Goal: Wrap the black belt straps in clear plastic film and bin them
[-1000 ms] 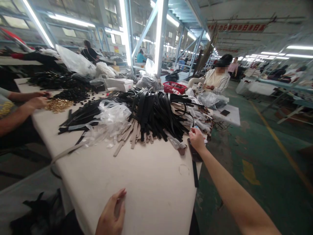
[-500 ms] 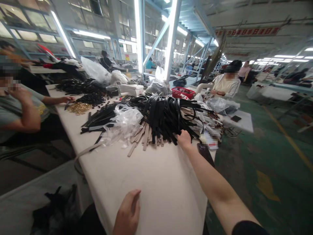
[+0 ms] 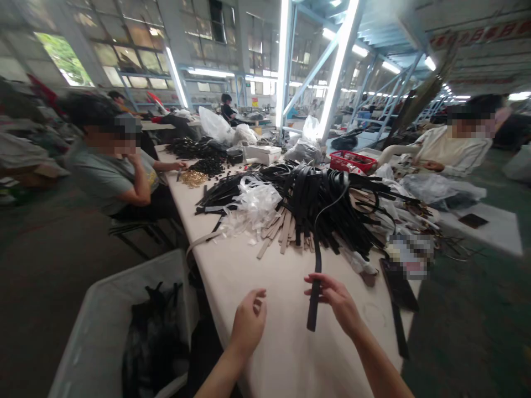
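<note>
A black strap (image 3: 317, 254) runs from the heap down to my right hand (image 3: 334, 298), whose fingers hold it near its lower end. That end hangs over the pale tabletop (image 3: 286, 309). To the left, my left hand (image 3: 250, 320) is over the table with its fingers loosely curled and apart, holding nothing. Beyond both hands lies a large pile of black straps (image 3: 307, 193), with beige strips (image 3: 286, 229) sticking out below and white plastic ribbons (image 3: 257, 199) on its left side.
A person (image 3: 112, 160) sits at the left edge near gold pieces (image 3: 193, 178). Another person (image 3: 460, 138) is at the right. A white bin (image 3: 95, 309) with black material stands lower left. A red basket (image 3: 352, 161) and a dark phone-like object (image 3: 400, 284) are on the table.
My right hand has drawn back from the heap towards me with a black strap in it. My left hand has moved up over the table. The view has turned left.
</note>
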Tool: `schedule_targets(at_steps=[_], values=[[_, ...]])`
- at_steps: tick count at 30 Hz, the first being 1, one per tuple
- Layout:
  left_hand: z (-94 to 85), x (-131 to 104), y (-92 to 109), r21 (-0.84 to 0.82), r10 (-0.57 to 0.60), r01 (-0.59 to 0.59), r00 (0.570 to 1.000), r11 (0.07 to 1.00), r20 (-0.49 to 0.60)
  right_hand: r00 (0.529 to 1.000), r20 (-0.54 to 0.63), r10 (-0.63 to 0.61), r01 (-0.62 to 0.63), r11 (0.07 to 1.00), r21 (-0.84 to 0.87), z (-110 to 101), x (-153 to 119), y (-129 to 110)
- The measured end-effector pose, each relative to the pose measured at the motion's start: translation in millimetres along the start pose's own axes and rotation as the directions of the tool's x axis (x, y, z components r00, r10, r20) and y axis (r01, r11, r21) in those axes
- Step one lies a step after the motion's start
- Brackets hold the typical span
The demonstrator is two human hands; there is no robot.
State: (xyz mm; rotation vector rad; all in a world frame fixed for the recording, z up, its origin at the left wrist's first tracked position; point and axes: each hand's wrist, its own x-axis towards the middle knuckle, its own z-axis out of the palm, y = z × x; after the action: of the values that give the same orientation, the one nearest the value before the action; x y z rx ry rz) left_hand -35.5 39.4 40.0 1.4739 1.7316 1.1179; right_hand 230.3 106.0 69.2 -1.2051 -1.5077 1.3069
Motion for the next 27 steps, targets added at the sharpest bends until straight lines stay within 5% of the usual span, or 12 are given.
schedule_targets(at_steps=[4,7,10,13,17,21,24,27], values=[[-26.9,105.3,4.6,0.192,-0.05,0.082,0.985,0.978,-0.165,0.988,-0.134,-0.071,0.026,0.95,-0.312,41.6,-39.8,30.0],[-26.9,178.6,12.3,0.26,-0.131,0.178,0.973,0.949,-0.188,0.955,-0.224,-0.194,0.081,0.898,-0.433,62.5,-50.8,35.2],[-13.1,222.2,17.5,0.245,-0.187,0.222,0.97,0.944,-0.158,0.957,-0.241,-0.163,0.084,0.948,-0.307,79.0,-55.5,32.1],[-2.4,236.2,19.5,0.189,-0.229,0.249,0.966,0.95,-0.122,0.976,-0.216,0.013,-0.039,0.992,-0.116,86.1,-54.8,30.9],[5.5,213.1,22.9,0.027,-0.255,0.258,0.964,0.966,-0.072,0.963,-0.209,0.171,-0.172,0.985,0.011,77.0,-41.3,28.0],[23.3,137.9,24.6,-0.188,-0.306,0.316,0.949,0.93,0.082,0.934,-0.203,0.293,-0.278,0.955,0.1,70.0,-14.0,14.7],[38.3,67.1,22.0,-0.481,-0.363,0.459,0.888,0.747,0.283,0.921,-0.075,0.382,-0.363,0.912,0.191,77.2,4.9,6.5],[45.1,13.8,18.6,-0.571,-0.407,0.569,0.822,0.592,0.398,0.925,0.029,0.38,-0.376,0.896,0.235,88.1,8.7,7.0]])
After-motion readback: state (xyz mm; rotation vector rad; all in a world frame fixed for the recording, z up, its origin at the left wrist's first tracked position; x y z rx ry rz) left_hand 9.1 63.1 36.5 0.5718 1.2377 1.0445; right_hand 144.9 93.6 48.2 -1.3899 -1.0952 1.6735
